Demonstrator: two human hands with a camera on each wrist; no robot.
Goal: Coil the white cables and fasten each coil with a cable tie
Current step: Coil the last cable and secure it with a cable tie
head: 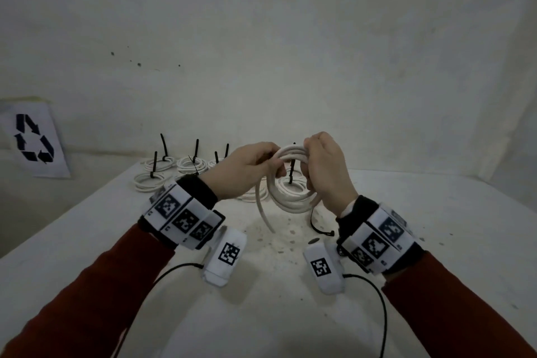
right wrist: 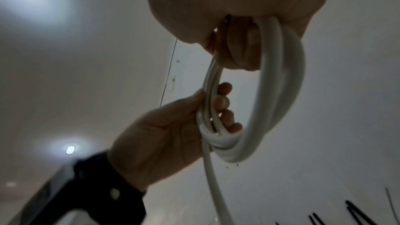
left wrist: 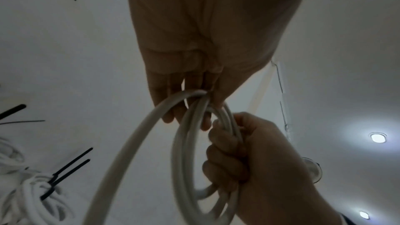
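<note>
Above the white, speckled table (head: 406, 241), the round coil of white cable (head: 293, 197) is hanging upright — the right hand (head: 325, 171) is clenching its fingers around the right side, the left hand (head: 247, 171) is pinching the left side between thumb and curled fingers, and a loose tail is trailing down.

White table (head: 406, 241), tied white cable coils (head: 151, 180) at its far edge, loose black cable tie (head: 319, 228), scattered specks
</note>
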